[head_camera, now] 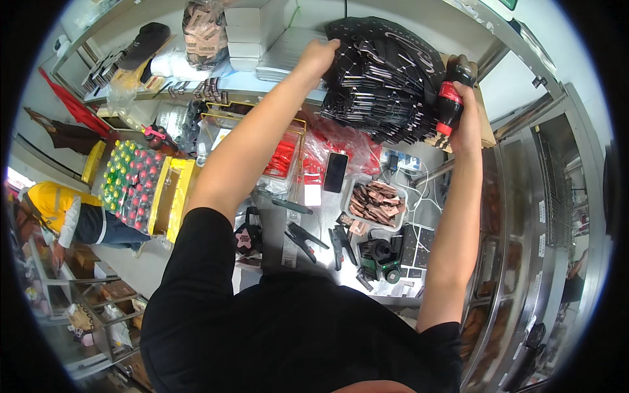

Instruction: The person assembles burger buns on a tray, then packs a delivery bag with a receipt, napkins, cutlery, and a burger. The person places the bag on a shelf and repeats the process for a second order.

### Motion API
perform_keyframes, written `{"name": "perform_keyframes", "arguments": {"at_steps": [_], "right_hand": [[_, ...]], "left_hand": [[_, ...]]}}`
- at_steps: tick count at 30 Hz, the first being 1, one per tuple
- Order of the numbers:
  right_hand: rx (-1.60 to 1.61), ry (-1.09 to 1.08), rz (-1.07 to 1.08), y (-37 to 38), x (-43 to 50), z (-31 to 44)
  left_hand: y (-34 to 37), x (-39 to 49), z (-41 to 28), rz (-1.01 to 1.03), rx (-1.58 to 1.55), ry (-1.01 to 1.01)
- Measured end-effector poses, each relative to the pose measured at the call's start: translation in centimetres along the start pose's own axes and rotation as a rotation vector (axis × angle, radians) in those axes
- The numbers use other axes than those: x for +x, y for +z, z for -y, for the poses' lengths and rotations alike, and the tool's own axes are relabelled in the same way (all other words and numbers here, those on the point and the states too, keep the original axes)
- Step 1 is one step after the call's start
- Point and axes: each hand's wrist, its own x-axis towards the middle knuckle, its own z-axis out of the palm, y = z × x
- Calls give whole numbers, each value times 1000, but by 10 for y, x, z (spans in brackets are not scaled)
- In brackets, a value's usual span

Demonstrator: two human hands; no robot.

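My right hand grips a cola bottle with a red label and red cap, its cap end pointing down in the picture. Just left of it lies a large pile of folded black printed bags on the raised shelf. At the pile's upper left, the fingers of my left hand close on the edge of a black bag; how firmly they pinch it is hard to tell. Below the shelf, a black smartphone and a plastic tub of small brown packets lie on the metal counter.
Two black staplers and a black-and-green device lie near my body. White cables cross the counter at right. Shrink-wrapped bottles stand beside a yellow crate at left. A person in a yellow vest bends at far left.
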Motion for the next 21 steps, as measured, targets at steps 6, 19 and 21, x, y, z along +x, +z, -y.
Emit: {"name": "perform_keyframes", "arguments": {"at_steps": [6,19,21], "right_hand": [[-81,-127,-96,17,-4,-11],[107,25,245,-47,-245,-58],[143,207,294,-52,-283,-75]], "left_hand": [[24,27,-4,186,602,414],[-156,32,20,325,1581,894],[-161,46,15,344,1587,808]]}}
